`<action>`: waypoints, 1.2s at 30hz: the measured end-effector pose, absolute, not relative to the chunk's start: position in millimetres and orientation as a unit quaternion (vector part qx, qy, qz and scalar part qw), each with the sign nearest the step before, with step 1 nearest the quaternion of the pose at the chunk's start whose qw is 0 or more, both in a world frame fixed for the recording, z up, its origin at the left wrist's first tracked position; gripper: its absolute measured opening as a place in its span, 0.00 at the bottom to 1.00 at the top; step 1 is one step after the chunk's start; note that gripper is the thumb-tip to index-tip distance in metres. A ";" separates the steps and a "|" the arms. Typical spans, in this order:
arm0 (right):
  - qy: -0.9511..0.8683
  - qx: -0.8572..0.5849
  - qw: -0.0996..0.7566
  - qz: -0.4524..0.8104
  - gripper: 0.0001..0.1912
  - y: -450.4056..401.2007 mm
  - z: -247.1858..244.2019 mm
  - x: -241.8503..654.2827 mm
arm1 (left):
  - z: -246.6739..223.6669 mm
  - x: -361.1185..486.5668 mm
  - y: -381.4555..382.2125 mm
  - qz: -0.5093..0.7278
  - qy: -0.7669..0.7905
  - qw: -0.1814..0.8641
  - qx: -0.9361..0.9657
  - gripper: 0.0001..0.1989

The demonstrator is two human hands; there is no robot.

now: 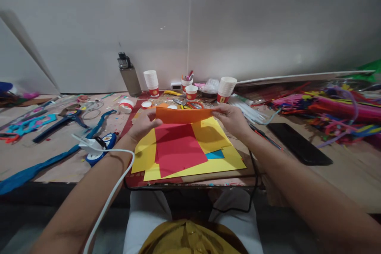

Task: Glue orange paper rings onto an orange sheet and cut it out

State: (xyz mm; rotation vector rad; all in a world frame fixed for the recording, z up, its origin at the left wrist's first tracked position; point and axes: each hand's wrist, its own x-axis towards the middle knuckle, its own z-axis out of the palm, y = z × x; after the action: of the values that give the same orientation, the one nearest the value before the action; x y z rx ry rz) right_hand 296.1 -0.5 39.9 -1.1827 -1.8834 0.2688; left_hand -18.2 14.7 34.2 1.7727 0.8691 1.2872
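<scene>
A piece of orange paper (183, 115) is held up lengthwise between my two hands. My left hand (145, 124) grips its left end, the thumb lying along the lower edge. At the right end, my right hand (229, 117) pinches the top corner. Below the orange piece lies a sheet of red paper (180, 151), set at a slight angle. Sheets of yellow paper (235, 162) spread out underneath it, and a bit of blue paper (216, 154) peeks out at the right. A white cable (119, 182) crosses over my left forearm.
Stacked paper cups (151, 79), another cup stack (228, 85) and a bottle (130, 77) stand along the white partition. Scissors (193, 105) lie behind the paper. A black phone (299, 143) and bundles of pipe cleaners (336, 111) are at right; a blue ribbon (53, 160) trails at left.
</scene>
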 end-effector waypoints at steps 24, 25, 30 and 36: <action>-0.836 -0.389 0.386 0.018 0.07 -25.4 117.6 235.0 | 58.0 2.4 -12.3 0.580 0.386 0.400 0.595 0.17; -0.833 -0.388 0.393 0.020 0.07 -26.0 118.1 233.9 | 58.3 3.0 -12.6 0.580 0.384 0.406 0.593 0.17; -0.836 -0.393 0.383 0.028 0.05 -28.2 116.9 228.8 | 59.6 6.3 -14.0 0.567 0.390 0.409 0.600 0.18; -0.827 -0.399 0.396 0.029 0.05 -27.7 116.7 221.2 | 59.3 7.1 -15.2 0.576 0.377 0.420 0.591 0.18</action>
State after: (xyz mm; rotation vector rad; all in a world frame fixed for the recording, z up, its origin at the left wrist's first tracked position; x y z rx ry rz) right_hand 221.2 -27.7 116.7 -1.0113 -2.0956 0.0737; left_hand 7.1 -15.2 59.3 1.4820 0.9456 1.4432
